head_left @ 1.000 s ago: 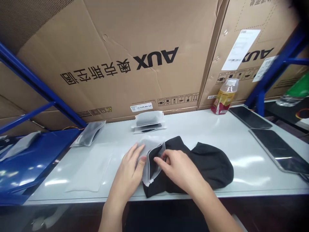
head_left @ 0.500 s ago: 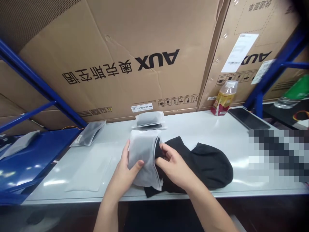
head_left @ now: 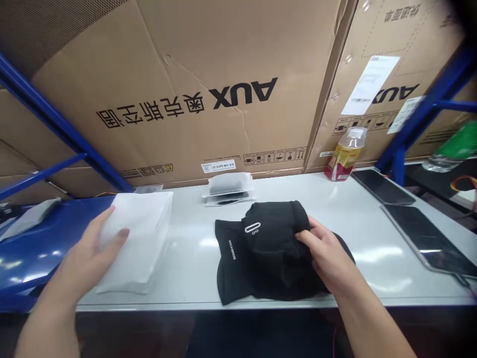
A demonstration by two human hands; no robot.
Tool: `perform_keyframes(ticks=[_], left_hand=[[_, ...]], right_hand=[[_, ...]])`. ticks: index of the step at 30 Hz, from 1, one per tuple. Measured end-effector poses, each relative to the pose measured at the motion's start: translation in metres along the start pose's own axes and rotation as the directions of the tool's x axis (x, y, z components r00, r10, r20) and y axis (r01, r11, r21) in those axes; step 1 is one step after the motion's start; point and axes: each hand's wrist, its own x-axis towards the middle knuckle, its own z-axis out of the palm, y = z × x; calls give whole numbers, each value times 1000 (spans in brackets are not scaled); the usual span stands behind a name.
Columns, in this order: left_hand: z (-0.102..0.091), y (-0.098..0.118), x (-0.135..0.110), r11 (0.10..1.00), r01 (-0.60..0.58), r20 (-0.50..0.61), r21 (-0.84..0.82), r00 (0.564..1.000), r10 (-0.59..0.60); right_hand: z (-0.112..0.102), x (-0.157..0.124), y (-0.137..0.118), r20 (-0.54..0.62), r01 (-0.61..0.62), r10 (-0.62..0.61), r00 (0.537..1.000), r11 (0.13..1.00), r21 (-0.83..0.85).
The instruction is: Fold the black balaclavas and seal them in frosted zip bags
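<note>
Blk fabric [head_left: 240, 271]: ROCKBROS; ctn [head_left: 179, 59]: AUX

Gap mid-frame, cardboard boxes [head_left: 223, 59] wall off the back.
Free table [head_left: 194, 268] strip left of centre, between white bag [head_left: 143, 238] and black garment [head_left: 276, 258]; pouches [head_left: 229, 184] near its far end. More room right of centre, garment to bottle [head_left: 345, 156]. Flat dark devices [head_left: 432, 236] obstruct right; blue posts [head_left: 55, 119] both sides.
</note>
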Motion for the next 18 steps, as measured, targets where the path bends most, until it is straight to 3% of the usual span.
perform_keyframes(ticks=[2, 4, 6, 8, 10, 12, 14, 16, 18], left_hand=[[15, -27, 9, 997, -67, 144, 48, 988, 60], [35, -41, 10, 993, -90, 223, 77, 972, 71], [48, -42, 4, 989, -71, 205, 127, 978, 44], [46, -31, -8, 983, -60, 121, 171, 992, 39], [32, -6, -27, 988, -95, 13, 125, 995, 94], [16, 35, -55, 972, -194, -57, -134, 980, 188], [7, 87, -88, 837, -235, 86, -494, 945, 315], [9, 138, -117, 719, -296, 194, -629, 836, 513], [15, 178, -135, 652, -333, 131, -681, 821, 556]], right_hand=[[-10, 2, 4, -21, -25, 25, 999, 1000, -7], [-16, 3, 7, -24, -43, 42, 999, 999, -24], [-18, 2, 8, -12, -57, 56, 998, 997, -52], [-16, -1, 6, -1, -53, 53, 999, 995, -82], [-7, -4, 5, 11, -35, 36, 999, 997, -76], [6, -7, 8, 56, -24, 25, 998, 999, -21], [23, -10, 16, 131, -36, 35, 991, 999, 9], [37, -12, 25, 134, 23, -13, 991, 997, -75], [45, -17, 29, 9, 179, -183, 983, 948, -262]])
